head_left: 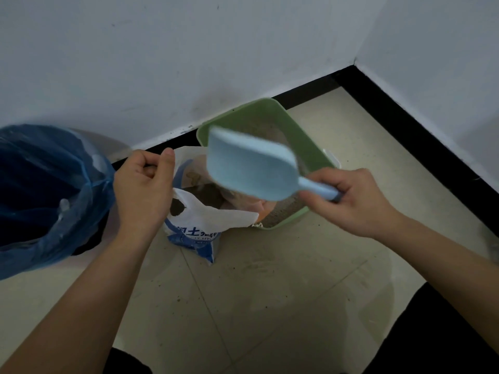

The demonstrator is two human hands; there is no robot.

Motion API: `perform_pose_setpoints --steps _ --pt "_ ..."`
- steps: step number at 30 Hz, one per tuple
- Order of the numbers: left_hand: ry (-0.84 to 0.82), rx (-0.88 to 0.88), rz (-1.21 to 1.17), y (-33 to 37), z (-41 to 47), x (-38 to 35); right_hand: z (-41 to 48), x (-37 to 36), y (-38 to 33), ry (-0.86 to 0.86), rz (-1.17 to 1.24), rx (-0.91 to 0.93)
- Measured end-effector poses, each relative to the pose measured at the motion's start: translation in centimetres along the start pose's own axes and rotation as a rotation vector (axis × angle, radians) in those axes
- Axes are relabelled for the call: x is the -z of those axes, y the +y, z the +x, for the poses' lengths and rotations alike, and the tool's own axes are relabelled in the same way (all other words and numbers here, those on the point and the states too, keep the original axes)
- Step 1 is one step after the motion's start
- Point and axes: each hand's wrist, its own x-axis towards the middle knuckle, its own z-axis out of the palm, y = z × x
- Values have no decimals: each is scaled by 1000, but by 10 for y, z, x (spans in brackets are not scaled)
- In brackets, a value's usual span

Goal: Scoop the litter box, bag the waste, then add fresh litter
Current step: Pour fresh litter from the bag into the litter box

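The floor [270,292] in the near middle lies open, as does the strip right of the litter box [310,136] up to the skirting [405,125]. The far side is closed by two walls [162,63] meeting in a corner, with the box close to the far one and the litter bag [194,233] just at its near-left side. On the left the blue-lined bin [40,190] crowds the bag, the left hand [143,184] gripping the bag's rim fills the gap between them, and the scoop [251,166] in the right hand [348,198] hangs across the bag's mouth.

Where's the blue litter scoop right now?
Head view, centre: the scoop is held by the right hand, over the litter bag and green box.
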Motion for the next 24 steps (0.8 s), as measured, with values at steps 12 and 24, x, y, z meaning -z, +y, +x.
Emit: perform_pose_setpoints --steps 12,24 --pt "-151 -85 64 -4 -6 2 89 -114 -17 -572 -608 110" --pt "-258 -150 210 -8 -15 28 113 -185 -4 -666 -321 -396"
